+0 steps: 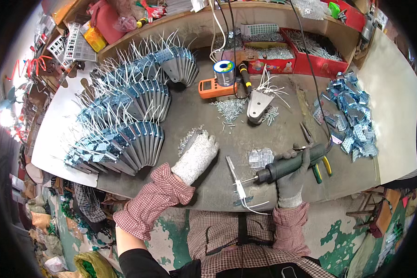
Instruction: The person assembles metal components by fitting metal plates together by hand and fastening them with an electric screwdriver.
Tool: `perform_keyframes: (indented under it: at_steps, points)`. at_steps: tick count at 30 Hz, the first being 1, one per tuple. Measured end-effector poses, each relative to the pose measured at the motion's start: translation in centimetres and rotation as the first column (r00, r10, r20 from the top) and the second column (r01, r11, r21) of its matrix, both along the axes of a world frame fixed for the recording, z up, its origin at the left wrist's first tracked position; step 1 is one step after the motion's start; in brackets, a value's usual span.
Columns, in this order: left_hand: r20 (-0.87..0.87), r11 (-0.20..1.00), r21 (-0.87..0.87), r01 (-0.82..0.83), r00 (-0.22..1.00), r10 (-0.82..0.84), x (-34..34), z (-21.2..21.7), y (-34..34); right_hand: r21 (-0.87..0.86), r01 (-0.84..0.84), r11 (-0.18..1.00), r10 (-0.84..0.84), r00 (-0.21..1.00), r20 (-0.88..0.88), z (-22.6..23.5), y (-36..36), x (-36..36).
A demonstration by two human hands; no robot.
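Observation:
My right hand (292, 183), in a grey glove, is wrapped around a black electric screwdriver (287, 167). The thin bit points left and meets a narrow metal bracket (238, 185) standing on edge near the table's front, with white wires trailing from it. My left hand (197, 155), in a speckled white glove, is at a small pile of tiny shiny parts (185, 140). Its fingers are curled together, and whatever they hold is hidden. Just beyond the screwdriver lies a clump of clear plastic pieces (260, 158).
Rows of wired metal brackets (134, 143) fill the left side. Blue metal plates (354, 118) are heaped at right. Pliers (317, 172) lie beside the screwdriver. Farther back are loose screws (229, 110), a solder spool (224, 74), an orange meter (213, 88) and red parts boxes (306, 62).

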State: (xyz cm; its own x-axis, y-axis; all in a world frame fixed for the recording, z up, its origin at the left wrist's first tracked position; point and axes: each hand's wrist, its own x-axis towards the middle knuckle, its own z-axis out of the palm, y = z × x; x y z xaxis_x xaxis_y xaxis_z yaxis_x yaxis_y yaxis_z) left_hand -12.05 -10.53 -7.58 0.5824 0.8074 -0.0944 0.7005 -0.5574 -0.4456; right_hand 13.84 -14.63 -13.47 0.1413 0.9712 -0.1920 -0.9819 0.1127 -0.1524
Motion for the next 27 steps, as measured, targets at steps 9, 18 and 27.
perform_keyframes:
  at_steps: [9,18,27]
  points:
    - [0.035,0.978,-0.141,-0.151,0.987,0.157,0.0,-1.7,0.8,-0.014,0.001,1.000,0.000,0.999,0.046,-0.2,-0.1,0.1]
    - [0.809,0.945,-0.306,-0.112,0.493,0.320,1.3,-1.6,-6.0,-0.013,-0.005,1.000,0.005,0.999,0.039,-0.6,0.2,0.4]
    - [0.918,0.920,-0.392,-0.021,-0.070,0.389,4.9,-2.5,-12.0,-0.075,0.033,0.997,-0.025,0.994,0.104,0.4,-0.1,-0.1]
